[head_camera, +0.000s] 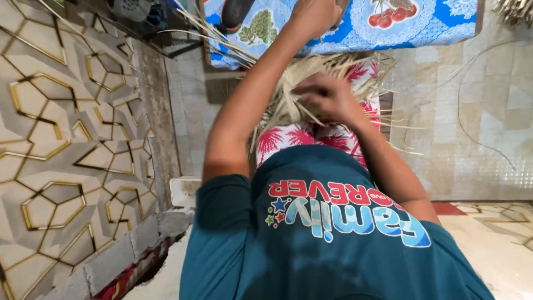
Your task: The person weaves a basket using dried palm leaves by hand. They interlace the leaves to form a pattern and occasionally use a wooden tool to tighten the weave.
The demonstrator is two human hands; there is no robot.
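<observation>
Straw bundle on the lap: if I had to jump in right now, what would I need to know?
Left hand: stretched up at the edge of the blue patterned tablecloth. Its grip is hidden.
Right hand: fingers curled into the straw bundle.
The bundle rests on the lap, over pink flowered cloth.
Done: the strands are gathered in one bunch.
Left: many ends stick out loose. More long strips lie by the table, and one thin strand curls on the floor.
</observation>
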